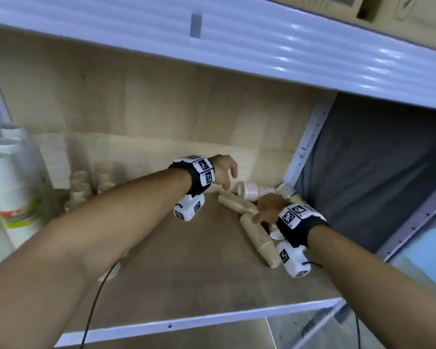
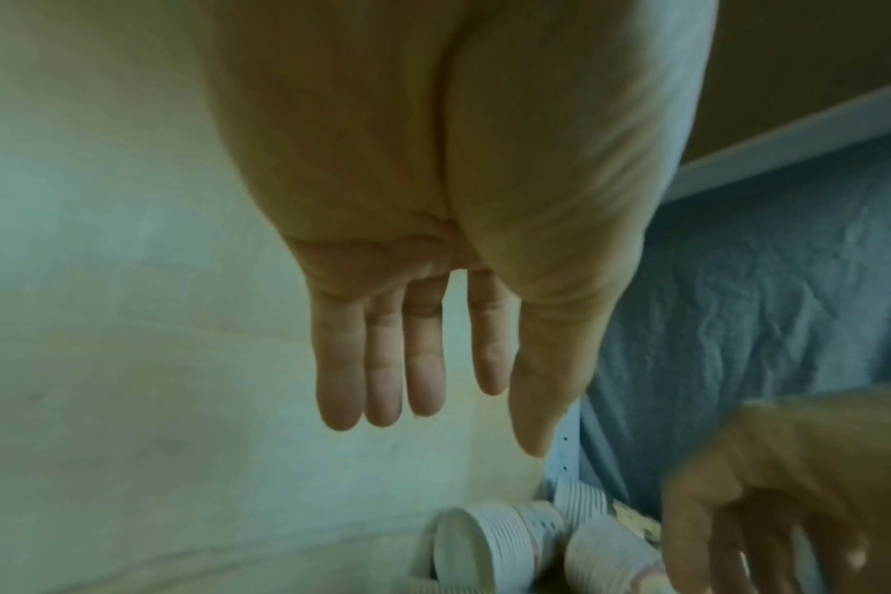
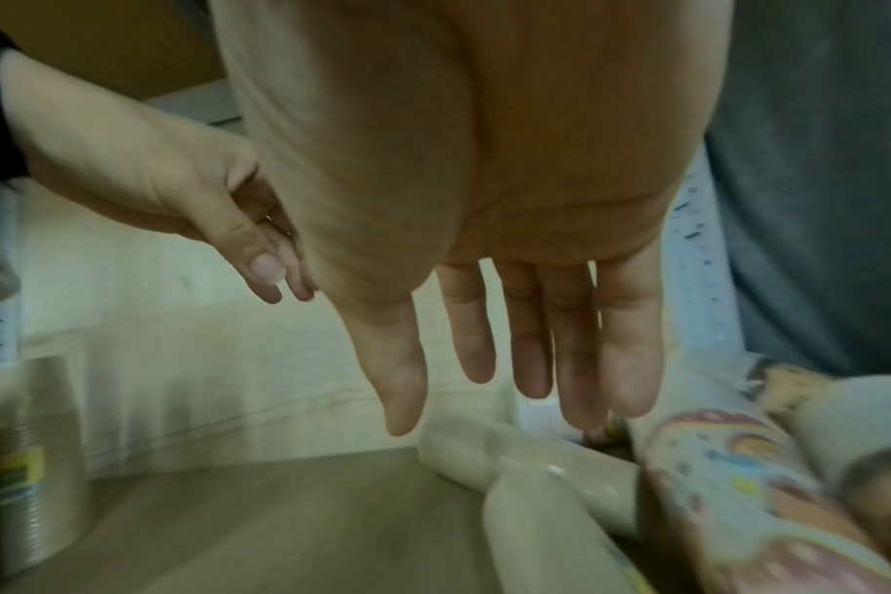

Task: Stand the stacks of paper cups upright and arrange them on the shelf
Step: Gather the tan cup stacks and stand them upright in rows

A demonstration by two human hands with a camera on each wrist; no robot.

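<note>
Several stacks of paper cups lie on their sides in the shelf's back right corner: a white stack with pink stripes (image 1: 249, 191), a short beige stack (image 1: 235, 202), a long beige stack (image 1: 261, 241) and a ribbed one (image 1: 286, 190). My left hand (image 1: 228, 177) hovers just above the white stack (image 2: 484, 546), fingers straight and empty (image 2: 453, 426). My right hand (image 1: 262, 212) is over the beige stacks (image 3: 524, 462), fingers extended and holding nothing (image 3: 464, 410). A colourful printed stack (image 3: 748, 482) lies under its right side.
Small beige stacks (image 1: 81, 190) stand upright at the back left, with tall white cups (image 1: 8, 177) at the far left. The wooden shelf board (image 1: 186, 273) is bounded by a white front rail, a perforated right post (image 1: 307, 144) and an upper shelf overhead.
</note>
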